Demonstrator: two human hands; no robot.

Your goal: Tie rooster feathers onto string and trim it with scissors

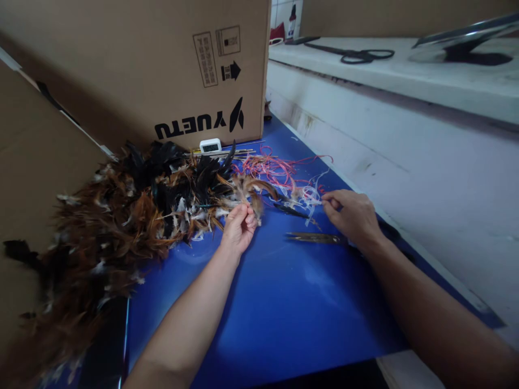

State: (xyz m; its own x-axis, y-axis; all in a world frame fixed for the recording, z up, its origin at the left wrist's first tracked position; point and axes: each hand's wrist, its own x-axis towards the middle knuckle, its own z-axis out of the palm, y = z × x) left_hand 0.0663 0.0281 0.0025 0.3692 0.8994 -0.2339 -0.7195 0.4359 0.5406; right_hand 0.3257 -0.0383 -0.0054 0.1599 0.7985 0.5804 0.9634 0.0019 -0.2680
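My left hand point(239, 227) is closed in a pinch on a small bunch of brown feathers point(253, 190) at the edge of a big pile of black and brown feathers point(133, 210). My right hand point(352, 216) has its fingers pinched on a white plastic strand point(310, 197) from a tangle of white and pink strings point(279, 170). Under that hand a pair of scissors point(314, 237) lies flat on the blue table top point(275, 302).
A large cardboard box point(162, 70) printed YUETU stands behind the feathers, another cardboard flap point(36, 162) at the left. A small white digital device point(210, 145) and thin sticks point(233, 153) lie by the box. A white ledge point(405, 70) at the right carries black scissors point(357, 54).
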